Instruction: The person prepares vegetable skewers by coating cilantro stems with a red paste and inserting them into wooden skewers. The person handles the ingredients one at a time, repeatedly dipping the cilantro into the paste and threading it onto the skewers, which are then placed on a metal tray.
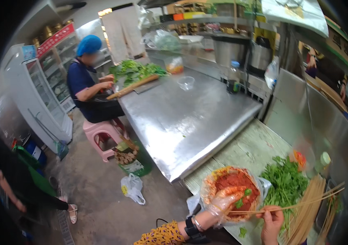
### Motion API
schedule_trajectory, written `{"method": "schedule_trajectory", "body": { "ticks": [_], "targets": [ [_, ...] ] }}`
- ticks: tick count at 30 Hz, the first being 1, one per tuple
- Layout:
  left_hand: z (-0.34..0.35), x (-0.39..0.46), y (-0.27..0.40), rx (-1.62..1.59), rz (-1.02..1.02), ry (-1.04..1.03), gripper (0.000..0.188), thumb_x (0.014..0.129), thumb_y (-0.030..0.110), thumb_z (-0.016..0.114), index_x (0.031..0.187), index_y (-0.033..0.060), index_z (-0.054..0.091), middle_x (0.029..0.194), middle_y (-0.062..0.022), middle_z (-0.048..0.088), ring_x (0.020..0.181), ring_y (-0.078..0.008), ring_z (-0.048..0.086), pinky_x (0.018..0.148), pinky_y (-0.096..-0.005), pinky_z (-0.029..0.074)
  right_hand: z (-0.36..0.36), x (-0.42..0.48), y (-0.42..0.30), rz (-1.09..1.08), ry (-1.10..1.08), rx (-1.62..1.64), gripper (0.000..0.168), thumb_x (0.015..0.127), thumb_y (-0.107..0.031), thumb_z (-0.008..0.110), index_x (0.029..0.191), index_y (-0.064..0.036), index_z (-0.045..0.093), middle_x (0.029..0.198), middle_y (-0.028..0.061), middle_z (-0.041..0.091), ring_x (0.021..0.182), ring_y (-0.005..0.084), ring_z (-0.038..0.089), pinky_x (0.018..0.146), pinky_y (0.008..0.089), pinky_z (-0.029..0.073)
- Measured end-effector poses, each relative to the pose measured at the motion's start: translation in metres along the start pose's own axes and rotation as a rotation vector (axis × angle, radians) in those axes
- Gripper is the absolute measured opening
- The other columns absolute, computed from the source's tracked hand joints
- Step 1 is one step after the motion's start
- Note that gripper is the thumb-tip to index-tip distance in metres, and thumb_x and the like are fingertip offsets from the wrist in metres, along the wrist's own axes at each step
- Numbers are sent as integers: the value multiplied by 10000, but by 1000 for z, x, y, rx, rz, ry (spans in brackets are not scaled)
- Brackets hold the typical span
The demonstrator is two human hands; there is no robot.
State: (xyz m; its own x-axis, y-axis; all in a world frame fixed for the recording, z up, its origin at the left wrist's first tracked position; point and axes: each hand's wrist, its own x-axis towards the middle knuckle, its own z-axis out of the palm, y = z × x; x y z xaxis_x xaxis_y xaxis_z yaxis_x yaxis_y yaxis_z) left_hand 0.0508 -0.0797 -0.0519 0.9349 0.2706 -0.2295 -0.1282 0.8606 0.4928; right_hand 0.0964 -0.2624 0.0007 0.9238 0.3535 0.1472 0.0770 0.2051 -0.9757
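Note:
My left hand (227, 199), in a clear plastic glove smeared with red, reaches into a plastic-lined bowl of red minced filling (227, 180). A few green leaves show at its fingers; whether it grips them or the stick ends I cannot tell. My right hand (272, 220) is bare and pinches a few long thin wooden skewers (302, 204), which run from beside the left hand out to the right. A pile of leafy green herbs (284, 180) lies right of the bowl, with a bundle of wooden skewers (308, 214) beside it.
A steel table (189, 107) stands ahead. Across it a person in a blue cap (82, 79) sits on a pink stool (95, 134) by leafy greens (134, 70). A green bucket (140, 167) and a plastic bag (132, 186) are on the floor. Another person (17, 174) is at left.

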Motion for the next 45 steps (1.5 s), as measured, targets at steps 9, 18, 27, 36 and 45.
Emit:
{"method": "schedule_trajectory", "body": {
  "ticks": [9,18,27,36,45],
  "targets": [
    [-9,-1,1,223,120,-33,303,874,32,595,1163,-53,559,1106,-166,625,996,-253,624,884,-375,525,-10,9,-3,52,-354,74,135,927,-3,522,1031,50,590,1048,123,543,851,212,647,761,314,560],
    [27,-10,12,194,53,63,259,880,-25,556,1134,-73,571,1087,-156,629,949,-228,641,854,-339,537,2,3,-3,-30,-330,-80,90,893,-69,595,932,-4,645,911,83,613,875,200,586,785,307,469],
    [12,-8,5,443,108,67,225,856,-7,610,1075,-58,626,1033,-95,657,914,-153,621,820,-281,512,-1,10,-18,-95,-631,-239,141,909,-122,550,882,-4,623,882,95,564,804,218,576,727,322,470],
    [22,-14,7,810,54,44,179,849,21,629,1018,-30,652,836,-38,656,631,-78,572,531,-194,449,-39,38,-25,153,-268,226,265,976,-222,462,965,22,567,940,86,567,932,242,648,827,331,507],
    [29,-16,8,851,73,3,174,844,16,634,1011,-29,656,834,-42,660,618,-71,573,516,-188,448,-47,37,-11,228,-283,209,270,979,-223,445,932,13,568,926,79,573,876,242,657,803,334,528]
  ]
}}
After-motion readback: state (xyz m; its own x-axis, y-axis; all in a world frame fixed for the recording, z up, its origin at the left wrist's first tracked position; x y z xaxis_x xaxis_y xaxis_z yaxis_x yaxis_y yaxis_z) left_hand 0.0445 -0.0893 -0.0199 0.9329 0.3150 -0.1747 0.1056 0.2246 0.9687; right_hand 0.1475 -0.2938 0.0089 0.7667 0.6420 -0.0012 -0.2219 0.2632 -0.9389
